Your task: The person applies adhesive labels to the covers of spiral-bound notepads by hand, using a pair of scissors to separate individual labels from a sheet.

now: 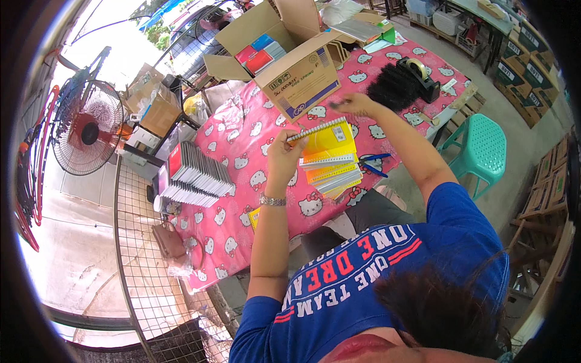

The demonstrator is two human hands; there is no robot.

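My left hand (283, 152) grips a yellow notebook (330, 140) by its left end, thumb on the cover. A row of coil loops runs along the notebook's far edge. Beneath and nearer me lie several more yellow notebooks (331, 175), overlapping, with punched holes along their edges. My right hand (358, 105) is raised beyond the notebook's right end, its fingers pinched together. Something small and dark shows at the fingertips, too small to name. Blue-handled pliers (375, 164) lie to the right of the notebooks. Past my right hand is a heap of black, bristly-looking strands (392, 86).
An open cardboard box (302, 85) stands at the far side, with red and blue books inside. Stacked spiral notebooks (196, 175) sit left on the pink tablecloth (248, 145). A tape dispenser (425, 81) is at the right, a green stool (481, 145) beyond the edge, a fan (89, 130) far left.
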